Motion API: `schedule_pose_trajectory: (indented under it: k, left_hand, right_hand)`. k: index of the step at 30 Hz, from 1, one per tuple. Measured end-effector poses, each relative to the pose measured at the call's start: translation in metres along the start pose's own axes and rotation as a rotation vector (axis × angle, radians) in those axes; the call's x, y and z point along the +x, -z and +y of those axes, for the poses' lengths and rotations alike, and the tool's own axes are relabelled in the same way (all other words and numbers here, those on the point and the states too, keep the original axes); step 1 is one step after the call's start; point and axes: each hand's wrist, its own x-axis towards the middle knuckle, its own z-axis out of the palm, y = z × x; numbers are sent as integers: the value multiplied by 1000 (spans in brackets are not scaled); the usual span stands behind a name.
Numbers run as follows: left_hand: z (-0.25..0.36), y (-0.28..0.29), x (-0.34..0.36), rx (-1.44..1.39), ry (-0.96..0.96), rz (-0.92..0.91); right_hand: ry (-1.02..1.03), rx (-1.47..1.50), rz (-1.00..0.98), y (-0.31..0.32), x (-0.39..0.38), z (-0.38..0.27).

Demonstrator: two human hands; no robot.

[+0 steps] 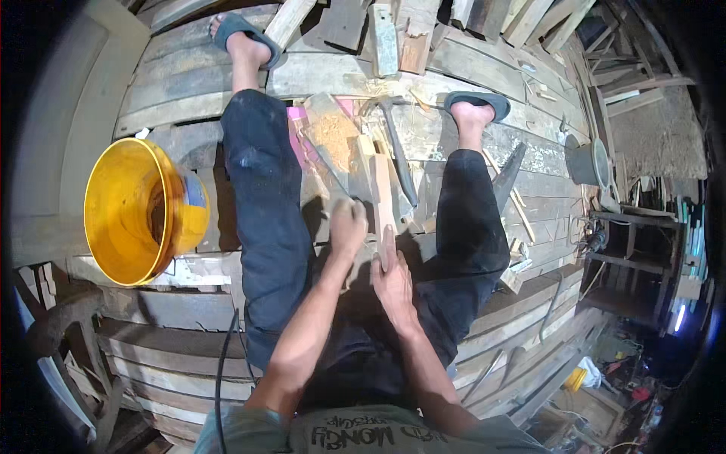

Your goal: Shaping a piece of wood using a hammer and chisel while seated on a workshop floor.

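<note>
My left hand (349, 228) is closed in a fist. A thin dark rod-like tool (327, 165) slants from the far left and ends at this fist; its exact kind is unclear. Just to the right, my right hand (392, 281) grips a short reddish-brown wooden piece (389, 248), thumb side up. Beyond that hand lies a long pale wooden strip (385, 189), pointing away between my legs, with a small wood block (366, 146) near its far end. A claw hammer (397, 155) with a dark handle rests close by on the right.
Sawdust (333, 136) covers a board beside a pink sheet (296, 147). A yellow bucket (160, 212) stands left of my leg. A saw blade (510, 171) and wood slivers (522, 216) lie right. Timber offcuts (384, 41) line the far side of the plank floor (181, 113).
</note>
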Motion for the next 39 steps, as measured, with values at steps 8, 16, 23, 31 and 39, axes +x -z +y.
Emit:
schedule_pose_trajectory:
  k: [8,16,23,31,39]
  left_hand:
    - [46,-1,157,-144,-337,-74]
    - [-15,-49,192,-217,-251,65]
    - [22,-34,186,-118,-328,-232]
    - [5,-28,197,-116,-243,-311]
    - [11,-34,200,-32,-471,-81]
  right_hand:
    - [129,-130,100,-2,3,20]
    - [90,-150,-10,22,8,13]
    - [282,-80,-21,31,10,57]
    - [235,-129,-118,41,6,77]
    - [169,-115,-131,38,11,70]
